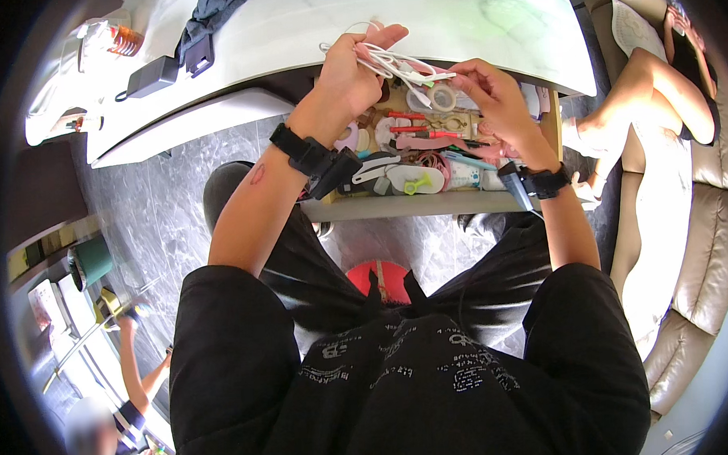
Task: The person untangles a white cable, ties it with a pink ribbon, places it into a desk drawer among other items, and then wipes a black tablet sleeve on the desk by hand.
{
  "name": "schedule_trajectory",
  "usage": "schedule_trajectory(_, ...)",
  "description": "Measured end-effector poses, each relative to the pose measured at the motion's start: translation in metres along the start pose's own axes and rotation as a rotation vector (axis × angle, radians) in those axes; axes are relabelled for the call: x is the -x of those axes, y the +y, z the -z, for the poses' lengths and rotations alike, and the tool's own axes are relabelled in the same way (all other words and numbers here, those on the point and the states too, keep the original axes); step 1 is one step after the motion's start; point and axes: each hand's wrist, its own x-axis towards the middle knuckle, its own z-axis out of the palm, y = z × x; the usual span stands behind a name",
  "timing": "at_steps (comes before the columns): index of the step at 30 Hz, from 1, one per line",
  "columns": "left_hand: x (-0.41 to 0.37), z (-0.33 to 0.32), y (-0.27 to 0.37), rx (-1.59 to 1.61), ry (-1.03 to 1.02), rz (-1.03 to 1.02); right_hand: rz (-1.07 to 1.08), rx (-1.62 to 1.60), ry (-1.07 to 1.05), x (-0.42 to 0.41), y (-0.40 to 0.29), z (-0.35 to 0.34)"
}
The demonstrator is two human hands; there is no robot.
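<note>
My left hand (pixel 353 77) is closed around a bundle of white cables (pixel 388 61), held over the open drawer. A pink strip lies along the cables between my hands. At the bundle's right end, the thumb and fingers of my right hand (pixel 491 93) pinch something small, perhaps the strip's end; the fingers partly hide it. Below the hands, the drawer (pixel 375 209) holds a roll of tape (pixel 441 97), red-handled tools (pixel 410 129), a pink strap (pixel 427 143), a yellow-green item (pixel 418 184), a light blue item (pixel 470 159) and many small things.
A white marble-patterned table (pixel 489 24) bears a dark box (pixel 153 76), a small dark case (pixel 200 56) and a grey cloth (pixel 212 16). One person (pixel 654 91) sits on the leather sofa (pixel 695 240) at right. Another person (pixel 130 410) is at lower left, near a green bin (pixel 91 263).
</note>
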Motion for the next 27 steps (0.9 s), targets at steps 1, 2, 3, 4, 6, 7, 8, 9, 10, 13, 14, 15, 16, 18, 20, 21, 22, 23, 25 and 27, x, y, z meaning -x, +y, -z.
schedule_trajectory(1,-0.002,0.001,-0.002,-0.002,0.005,-0.006,-0.006,-0.028,0.007,-0.001,-0.003,0.004)
schedule_trajectory(2,-0.004,0.004,-0.005,-0.005,0.009,-0.013,-0.011,-0.056,0.014,0.000,-0.007,0.008)
schedule_trajectory(3,-0.004,0.002,-0.007,-0.005,0.011,-0.016,-0.020,-0.082,0.023,0.002,-0.010,0.011)
schedule_trajectory(4,-0.005,0.001,-0.010,0.033,0.006,-0.033,-0.003,-0.082,0.086,0.003,-0.012,0.008)
schedule_trajectory(6,-0.001,-0.005,-0.009,0.033,0.043,-0.049,0.050,-0.077,0.063,0.007,-0.017,0.003)
schedule_trajectory(7,0.002,-0.009,-0.008,0.033,0.063,-0.057,0.077,-0.076,0.051,0.010,-0.019,0.001)
schedule_trajectory(8,0.002,-0.010,-0.008,0.030,0.075,-0.064,0.055,-0.118,0.023,0.014,-0.025,0.001)
schedule_trajectory(9,0.002,-0.011,-0.008,0.027,0.088,-0.074,0.035,-0.160,-0.007,0.017,-0.035,0.001)
schedule_trajectory(10,0.002,-0.011,-0.008,0.024,0.101,-0.084,0.015,-0.202,-0.037,0.017,-0.040,0.001)
schedule_trajectory(13,0.002,-0.017,-0.010,0.068,0.099,-0.068,-0.204,-0.424,-0.223,0.019,-0.040,0.007)
schedule_trajectory(14,-0.001,-0.013,-0.012,0.054,0.100,-0.079,-0.253,-0.499,-0.280,0.018,-0.037,0.005)
schedule_trajectory(15,-0.003,-0.010,-0.012,0.028,0.126,-0.099,-0.270,-0.465,-0.308,0.018,-0.040,0.002)
schedule_trajectory(16,-0.004,-0.007,-0.013,0.001,0.151,-0.120,-0.286,-0.431,-0.335,0.019,-0.046,-0.003)
schedule_trajectory(18,-0.009,-0.001,-0.011,-0.011,0.197,-0.125,-0.234,-0.454,-0.375,0.019,-0.044,-0.022)
schedule_trajectory(20,-0.014,0.005,-0.016,-0.030,0.153,-0.130,-0.258,-0.426,-0.432,0.021,-0.041,-0.026)
schedule_trajectory(21,-0.014,0.005,-0.018,-0.038,0.132,-0.132,-0.271,-0.411,-0.462,0.023,-0.042,-0.028)
schedule_trajectory(22,-0.015,0.006,-0.018,-0.065,0.166,-0.128,-0.200,-0.437,-0.424,0.024,-0.047,-0.028)
schedule_trajectory(23,-0.015,0.008,-0.015,-0.029,0.167,-0.124,-0.141,-0.274,-0.353,0.023,-0.043,-0.027)
schedule_trajectory(25,-0.014,0.006,-0.007,0.040,0.161,-0.110,-0.023,0.050,-0.198,0.023,-0.031,-0.021)
schedule_trajectory(27,-0.011,0.002,-0.009,0.142,0.213,-0.060,0.120,0.384,-0.123,0.020,-0.024,-0.018)
